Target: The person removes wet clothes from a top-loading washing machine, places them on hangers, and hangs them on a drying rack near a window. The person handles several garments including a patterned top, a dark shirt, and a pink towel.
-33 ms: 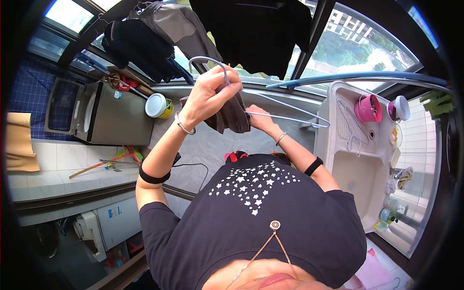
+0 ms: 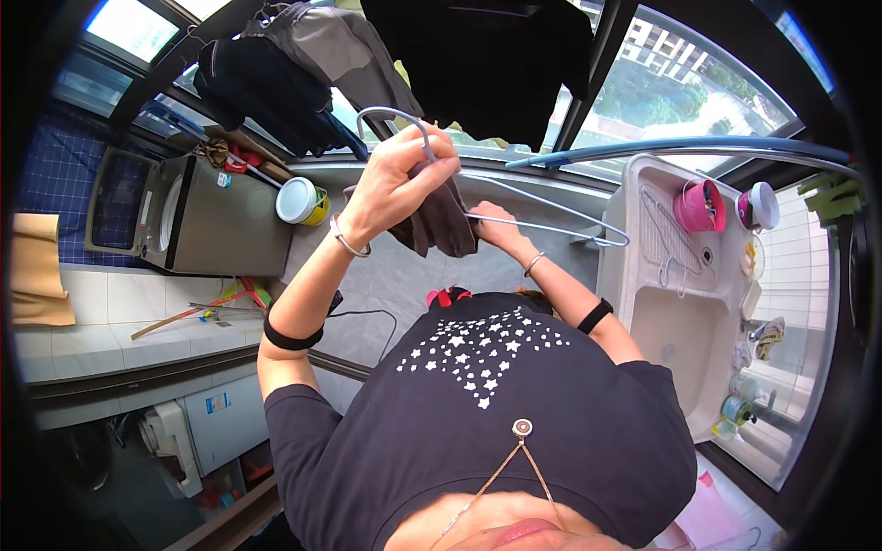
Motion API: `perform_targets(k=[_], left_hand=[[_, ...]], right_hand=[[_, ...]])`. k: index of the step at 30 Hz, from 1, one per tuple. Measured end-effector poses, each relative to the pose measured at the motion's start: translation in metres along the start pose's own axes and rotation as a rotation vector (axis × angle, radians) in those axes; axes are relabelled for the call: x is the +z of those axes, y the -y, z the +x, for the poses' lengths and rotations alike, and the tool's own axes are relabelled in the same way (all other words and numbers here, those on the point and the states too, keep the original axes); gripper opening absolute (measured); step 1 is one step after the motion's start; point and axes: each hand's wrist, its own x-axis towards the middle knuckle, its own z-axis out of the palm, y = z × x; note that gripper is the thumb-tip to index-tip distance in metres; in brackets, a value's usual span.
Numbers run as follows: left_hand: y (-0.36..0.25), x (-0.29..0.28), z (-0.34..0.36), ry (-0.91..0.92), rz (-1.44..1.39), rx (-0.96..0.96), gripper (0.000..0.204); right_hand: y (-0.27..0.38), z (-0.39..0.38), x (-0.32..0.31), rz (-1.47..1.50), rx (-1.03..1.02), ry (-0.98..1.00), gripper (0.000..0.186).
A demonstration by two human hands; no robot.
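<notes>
My left grip (image 2: 411, 167) pinches the hanger (image 2: 390, 111); best hold it steady. I can't tell if my right grip (image 2: 496, 227) pinches the brown cloth (image 2: 443, 225).

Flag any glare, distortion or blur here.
Head view: window glares in patches; head view: hanging black shirt is backlit, little fold detail; head view: fisheye bows the sink edges, corners go black; head view: left hand and hanger show no obvious motion blur.
</notes>
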Motion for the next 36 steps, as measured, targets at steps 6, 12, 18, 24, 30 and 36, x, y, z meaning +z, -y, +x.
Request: perform_targets(k=[6,12,18,24,30,36], left_hand=[[0.026,-0.014,-0.025,0.034,0.128,-0.057,0.006],[0.07,0.002,-0.049,0.134,0.054,-0.222,0.005],[0.082,0.027,-0.053,-0.007,0.231,-0.122,0.01],[0.077,0.047,-0.048,-0.003,0.301,-0.074,0.009],[0.08,0.058,-0.041,-0.049,0.201,-0.23,0.008],[0.083,0.069,-0.045,0.024,0.402,-0.121,0.011]], right_hand=[[-0.068,-0.006,-0.035,1.532,0.458,0.147,0.014],[-0.085,-0.018,-0.122,1.689,0.296,-0.026,0.018],[-0.076,-0.025,-0.175,0.868,0.261,-0.416,0.018],[-0.061,-0.038,-0.184,0.434,0.146,-0.617,0.025],[-0.058,-0.045,-0.201,0.123,0.26,-0.596,0.033],[-0.057,-0.052,-0.203,0.187,0.216,-0.564,0.036]])
